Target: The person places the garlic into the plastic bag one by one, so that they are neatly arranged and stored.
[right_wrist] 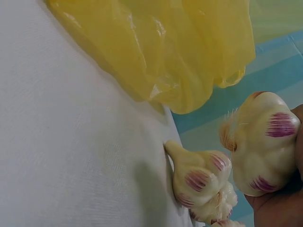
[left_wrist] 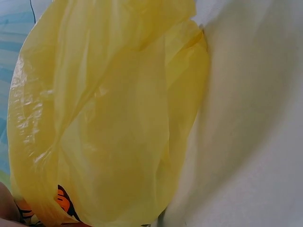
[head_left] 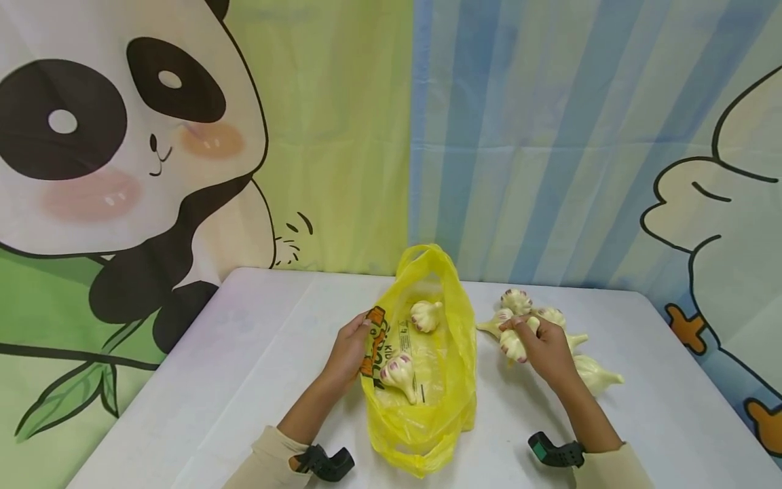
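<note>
A yellow plastic bag [head_left: 458,339] lies with its wide mouth spread, and two garlic bulbs, one upper [head_left: 425,316] and one lower [head_left: 398,373], show inside it. At the bag's left edge, over the printed cartoon, my left hand [head_left: 349,350] grips the plastic. My right hand [head_left: 546,350] holds another garlic bulb [right_wrist: 267,142] by its side, beside the pile to the right of the bag. In the right wrist view that bulb's root tuft faces the bag; a second bulb [right_wrist: 201,177] rests on the table behind it. The left wrist view is mostly filled by yellow plastic [left_wrist: 113,123].
Several more garlic bulbs, such as the back one [head_left: 516,301] and the front one [head_left: 595,375], lie around my right hand on the white table [head_left: 256,380]. A printed panda curtain [head_left: 330,136] hangs behind the table's far edge.
</note>
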{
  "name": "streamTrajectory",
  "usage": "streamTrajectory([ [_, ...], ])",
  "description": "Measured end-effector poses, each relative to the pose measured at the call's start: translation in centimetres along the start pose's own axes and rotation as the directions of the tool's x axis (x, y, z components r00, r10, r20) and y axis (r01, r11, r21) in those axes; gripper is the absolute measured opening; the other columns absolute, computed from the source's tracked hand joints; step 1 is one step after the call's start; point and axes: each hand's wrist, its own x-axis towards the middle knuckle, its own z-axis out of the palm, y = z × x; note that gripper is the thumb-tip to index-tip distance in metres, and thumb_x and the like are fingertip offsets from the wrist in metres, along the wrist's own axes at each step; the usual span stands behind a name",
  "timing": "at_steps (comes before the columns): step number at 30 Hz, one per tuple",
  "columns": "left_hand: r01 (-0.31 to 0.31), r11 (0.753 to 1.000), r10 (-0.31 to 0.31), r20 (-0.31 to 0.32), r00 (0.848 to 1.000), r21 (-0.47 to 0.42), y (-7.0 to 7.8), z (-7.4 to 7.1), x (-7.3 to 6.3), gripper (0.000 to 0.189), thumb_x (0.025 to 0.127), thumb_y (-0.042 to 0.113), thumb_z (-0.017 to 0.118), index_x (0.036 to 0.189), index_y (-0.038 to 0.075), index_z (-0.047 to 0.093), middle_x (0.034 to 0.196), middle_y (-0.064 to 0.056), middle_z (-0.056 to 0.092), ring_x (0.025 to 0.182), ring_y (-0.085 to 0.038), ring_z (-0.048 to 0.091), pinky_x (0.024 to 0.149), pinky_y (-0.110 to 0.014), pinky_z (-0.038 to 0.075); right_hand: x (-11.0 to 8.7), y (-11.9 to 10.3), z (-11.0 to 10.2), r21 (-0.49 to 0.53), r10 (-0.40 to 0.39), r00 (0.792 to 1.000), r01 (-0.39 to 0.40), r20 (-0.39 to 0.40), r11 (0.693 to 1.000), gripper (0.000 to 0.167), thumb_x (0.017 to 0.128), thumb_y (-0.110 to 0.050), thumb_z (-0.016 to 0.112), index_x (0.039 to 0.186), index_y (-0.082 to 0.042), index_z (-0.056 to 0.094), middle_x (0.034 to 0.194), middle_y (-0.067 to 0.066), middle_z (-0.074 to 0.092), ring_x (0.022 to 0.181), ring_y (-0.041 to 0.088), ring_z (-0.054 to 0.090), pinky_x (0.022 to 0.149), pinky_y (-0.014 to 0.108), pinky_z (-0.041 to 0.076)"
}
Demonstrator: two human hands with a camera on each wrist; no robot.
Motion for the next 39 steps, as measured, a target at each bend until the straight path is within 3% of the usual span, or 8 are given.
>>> streamTrajectory([
  [6,-0.003,1.0,0.003,0.001,1.0,-0.008,0.0,0.0,0.0,0.043,0.108,0.025,0.031,0.143,0.006,0.045,0.119,-0.028,0.054,0.102,-0.042,0.056,0.086,-0.051,0.049,0.3,-0.8,-0.2,0.003,-0.033,0.999,0.033,-0.015,0.999,0.042,0.102,-0.04,0.049,0.1,-0.007,0.074,0.105,0.009,0.068,0.05,0.014,0.049,0.041,0.03,0.042],
  [12,0.004,1.0,-0.004,0.001,1.0,-0.014,0.0,0.0,0.0,0.043,0.108,0.026,0.031,0.143,0.005,0.045,0.119,-0.027,0.054,0.104,-0.042,0.055,0.087,-0.051,0.049,0.6,-2.1,-0.2,0.018,-0.043,0.999,0.043,0.005,0.999,0.039,0.103,-0.035,0.048,0.105,-0.005,0.073,0.102,0.011,0.07,0.047,0.011,0.047,0.04,0.028,0.04],
  [18,-0.001,1.0,0.001,-0.002,1.0,-0.005,-0.2,-0.1,0.1,0.043,0.108,0.026,0.032,0.142,0.005,0.046,0.116,-0.026,0.055,0.103,-0.044,0.055,0.085,-0.049,0.05,-0.2,-6.1,-0.6,0.032,-0.1,0.995,0.1,-0.001,0.994,0.034,0.104,-0.02,0.047,0.104,0.004,0.07,0.104,0.018,0.069,0.068,0.01,0.056,0.049,0.024,0.049],
  [23,-0.002,1.0,0.002,0.0,1.0,-0.006,-0.2,0.0,0.2,0.044,0.108,0.027,0.032,0.143,0.005,0.045,0.116,-0.026,0.055,0.103,-0.043,0.055,0.085,-0.049,0.049,-0.2,-7.9,-0.8,0.063,-0.134,0.991,0.134,-0.007,0.989,0.034,0.105,-0.02,0.047,0.103,0.006,0.069,0.106,0.019,0.069,0.09,0.004,0.057,0.056,0.02,0.051],
  [29,0.0,1.0,0.0,0.006,1.0,-0.01,-0.2,-0.1,0.1,0.044,0.108,0.027,0.032,0.143,0.005,0.045,0.118,-0.026,0.055,0.103,-0.039,0.056,0.088,-0.051,0.048,1.0,-7.5,-0.6,0.117,-0.138,0.99,0.138,-0.006,0.984,0.036,0.105,-0.023,0.046,0.103,0.004,0.069,0.104,0.017,0.07,0.08,0.008,0.062,0.06,0.019,0.051],
  [33,0.005,1.0,-0.005,0.01,1.0,-0.014,-0.2,-0.2,0.1,0.043,0.108,0.027,0.032,0.143,0.006,0.045,0.119,-0.026,0.055,0.104,-0.041,0.056,0.088,-0.052,0.048,2.0,-6.8,-0.4,0.169,-0.132,0.991,0.13,0.005,0.977,0.037,0.105,-0.028,0.047,0.104,0.001,0.07,0.104,0.011,0.071,0.082,0.009,0.065,0.059,0.021,0.053],
  [39,0.0,1.0,0.0,0.015,1.0,-0.011,0.0,-0.1,0.1,0.043,0.108,0.027,0.033,0.144,0.006,0.045,0.121,-0.026,0.054,0.105,-0.041,0.056,0.089,-0.052,0.048,3.0,-7.9,-1.0,0.193,-0.171,0.985,0.17,-0.012,0.966,0.043,0.104,-0.035,0.048,0.104,0.002,0.069,0.094,0.005,0.072,0.071,0.015,0.066,0.056,0.026,0.055],
])
